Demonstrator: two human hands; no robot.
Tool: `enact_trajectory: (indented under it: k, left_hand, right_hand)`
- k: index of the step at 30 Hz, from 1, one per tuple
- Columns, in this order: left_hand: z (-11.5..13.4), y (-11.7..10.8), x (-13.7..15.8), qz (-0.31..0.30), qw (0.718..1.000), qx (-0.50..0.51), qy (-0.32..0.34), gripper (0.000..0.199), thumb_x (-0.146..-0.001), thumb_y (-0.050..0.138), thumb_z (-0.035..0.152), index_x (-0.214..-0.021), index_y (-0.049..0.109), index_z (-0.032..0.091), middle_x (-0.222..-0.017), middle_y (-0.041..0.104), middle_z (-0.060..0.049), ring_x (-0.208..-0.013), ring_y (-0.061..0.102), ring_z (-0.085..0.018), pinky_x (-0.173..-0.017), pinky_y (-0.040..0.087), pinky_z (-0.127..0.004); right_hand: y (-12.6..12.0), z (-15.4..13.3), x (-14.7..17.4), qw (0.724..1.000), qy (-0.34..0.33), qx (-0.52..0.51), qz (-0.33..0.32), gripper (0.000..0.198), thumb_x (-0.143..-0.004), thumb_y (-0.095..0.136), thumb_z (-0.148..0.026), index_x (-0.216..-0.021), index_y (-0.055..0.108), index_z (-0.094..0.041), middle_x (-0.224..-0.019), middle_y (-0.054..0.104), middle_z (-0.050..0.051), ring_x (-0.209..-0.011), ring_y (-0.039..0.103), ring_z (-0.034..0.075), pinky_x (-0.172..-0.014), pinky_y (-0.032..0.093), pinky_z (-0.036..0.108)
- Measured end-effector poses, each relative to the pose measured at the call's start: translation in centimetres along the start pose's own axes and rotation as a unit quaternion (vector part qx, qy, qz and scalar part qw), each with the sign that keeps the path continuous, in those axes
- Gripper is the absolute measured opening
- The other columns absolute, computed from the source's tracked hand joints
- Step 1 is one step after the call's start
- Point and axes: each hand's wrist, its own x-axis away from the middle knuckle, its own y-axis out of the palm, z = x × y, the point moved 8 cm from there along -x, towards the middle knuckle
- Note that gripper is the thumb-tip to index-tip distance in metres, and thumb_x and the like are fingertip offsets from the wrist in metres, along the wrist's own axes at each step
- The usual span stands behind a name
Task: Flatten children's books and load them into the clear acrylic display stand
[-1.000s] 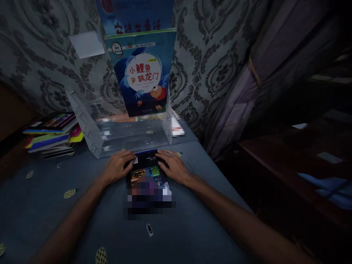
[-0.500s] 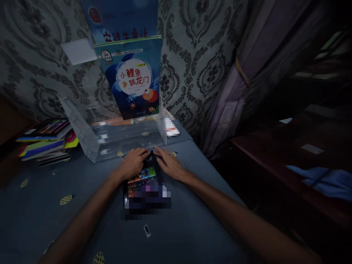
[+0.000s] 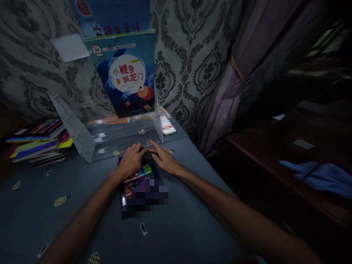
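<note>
Book point(image 3: 138, 179) under left hand point(image 3: 131, 160), right hand point(image 3: 165, 160) alongside

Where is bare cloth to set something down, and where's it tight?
Bare tablecloth shows between the book pile and left forearm, and between that and the right forearm, nearer than the dark book. Crowded: the book's far end, where the left hand and right hand crowd together before the clear stand.

The book point(image 3: 136, 179) lies on the surface point(image 3: 90, 227), the left hand point(image 3: 131, 160) over its far end, the right hand point(image 3: 165, 161) at its 1 o'clock corner. From it, the rack point(image 3: 123, 141) stands at 11 o'clock, bearing an upright front book point(image 3: 128, 99) with a rear book point(image 3: 118, 14) behind; the book stack point(image 3: 41, 141) sits at 10, the curtain point(image 3: 220, 117) at 2.
</note>
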Motion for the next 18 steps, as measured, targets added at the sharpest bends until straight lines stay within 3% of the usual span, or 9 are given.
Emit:
enact_trajectory:
  k: [11,18]
  left_hand:
    - [0.15,0.11,0.11,0.012,0.998,0.037,0.041,0.045,-0.089,0.041,0.005,-0.126,0.063,0.021,-0.113,0.062,-0.010,-0.098,0.054,-0.025,-0.082,0.046,-0.039]
    - [0.66,0.05,0.41,0.018,0.995,0.063,0.080,0.044,-0.091,0.039,0.004,-0.123,0.065,0.018,-0.114,0.065,-0.010,-0.099,0.056,-0.025,-0.085,0.046,-0.040]
  right_hand:
    - [-0.22,-0.48,0.22,1.000,-0.015,0.018,-0.006,0.061,-0.096,0.038,-0.017,-0.154,0.022,-0.024,-0.140,0.059,0.010,-0.133,0.050,0.023,-0.110,0.037,0.053]
    - [0.14,-0.58,0.24,0.997,-0.016,0.057,-0.041,0.051,-0.099,0.037,-0.019,-0.149,0.034,-0.026,-0.141,0.058,0.007,-0.133,0.047,0.024,-0.110,0.037,0.051]
